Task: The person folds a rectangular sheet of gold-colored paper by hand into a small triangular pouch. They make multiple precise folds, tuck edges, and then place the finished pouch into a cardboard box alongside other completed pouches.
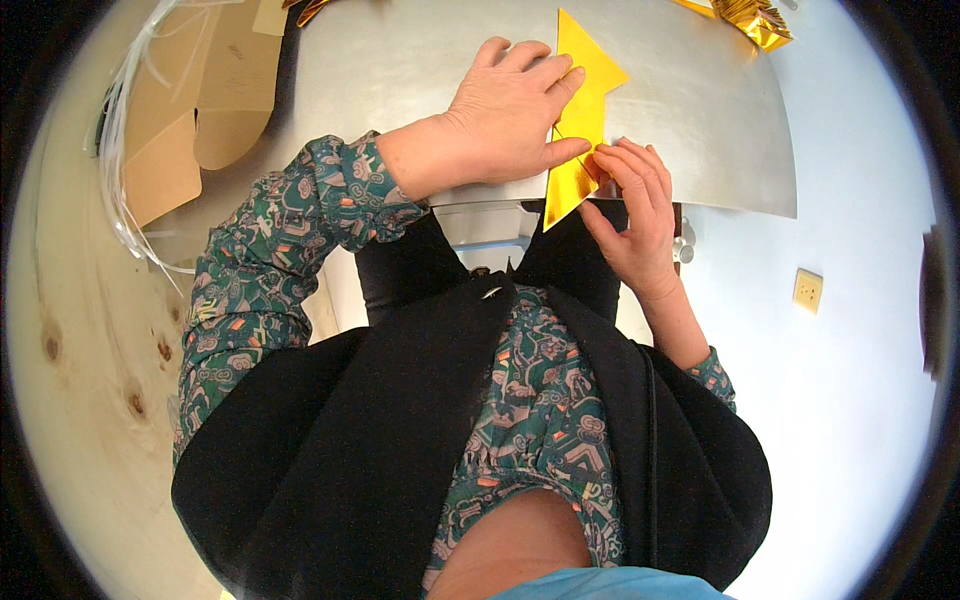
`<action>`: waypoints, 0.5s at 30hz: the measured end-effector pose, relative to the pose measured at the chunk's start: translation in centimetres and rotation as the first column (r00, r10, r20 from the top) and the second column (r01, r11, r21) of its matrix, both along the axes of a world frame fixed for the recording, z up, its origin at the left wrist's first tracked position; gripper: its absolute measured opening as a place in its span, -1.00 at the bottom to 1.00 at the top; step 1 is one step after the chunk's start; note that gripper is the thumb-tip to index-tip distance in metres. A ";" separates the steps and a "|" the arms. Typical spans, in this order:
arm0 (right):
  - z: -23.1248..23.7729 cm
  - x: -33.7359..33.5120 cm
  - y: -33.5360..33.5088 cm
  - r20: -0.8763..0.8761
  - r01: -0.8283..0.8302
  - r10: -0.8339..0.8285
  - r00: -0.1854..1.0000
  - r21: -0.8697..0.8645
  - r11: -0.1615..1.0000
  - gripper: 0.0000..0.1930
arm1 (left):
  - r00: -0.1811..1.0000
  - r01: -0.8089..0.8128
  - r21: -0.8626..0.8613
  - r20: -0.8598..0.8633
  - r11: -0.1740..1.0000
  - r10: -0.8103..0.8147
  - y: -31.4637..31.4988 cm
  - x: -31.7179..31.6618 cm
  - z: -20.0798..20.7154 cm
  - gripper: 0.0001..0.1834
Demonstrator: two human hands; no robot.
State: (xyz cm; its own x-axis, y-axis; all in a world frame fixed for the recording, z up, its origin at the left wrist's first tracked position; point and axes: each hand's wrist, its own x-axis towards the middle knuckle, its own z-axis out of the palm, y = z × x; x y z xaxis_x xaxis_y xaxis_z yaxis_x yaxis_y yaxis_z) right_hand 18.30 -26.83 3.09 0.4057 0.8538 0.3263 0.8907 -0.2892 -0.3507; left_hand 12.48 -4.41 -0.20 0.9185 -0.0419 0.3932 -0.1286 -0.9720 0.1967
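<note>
A shiny gold sheet of foil paper point(592, 72), folded to pointed ends, lies over the near edge of a metal-topped table point(400, 75). Flat across its left side rests my left hand point(500, 115), fingers spread and thumb pointing right on the paper. My right hand point(637, 210) pinches the sheet's right edge close to its lower part, thumb underneath and fingertips on top. The lower tip of the paper juts past the table edge above my lap. A crease line crosses the sheet between my two hands.
Folded gold foil pieces point(755, 25) sit at the table's far right, and another gold piece point(308, 10) shows at the far left. An opened cardboard box point(235, 90) with white plastic strips point(122, 150) stands left of the table. A wall socket point(808, 291) is at right.
</note>
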 end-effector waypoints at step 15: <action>-5.0 -1.5 -4.7 -0.090 0.124 -0.112 0.990 0.149 0.981 -0.65 | 0.971 0.201 0.059 -0.145 0.978 -0.191 -1.8 0.6 -0.4 -0.23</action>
State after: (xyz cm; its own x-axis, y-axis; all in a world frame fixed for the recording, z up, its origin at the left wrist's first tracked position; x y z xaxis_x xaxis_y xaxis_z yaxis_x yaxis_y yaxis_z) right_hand 16.76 -31.54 -1.95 0.5309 0.7403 0.4124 0.8205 -0.3273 -0.4687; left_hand 13.07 -6.18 -0.56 0.9347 -0.2501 0.2526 -0.2944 -0.9429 0.1560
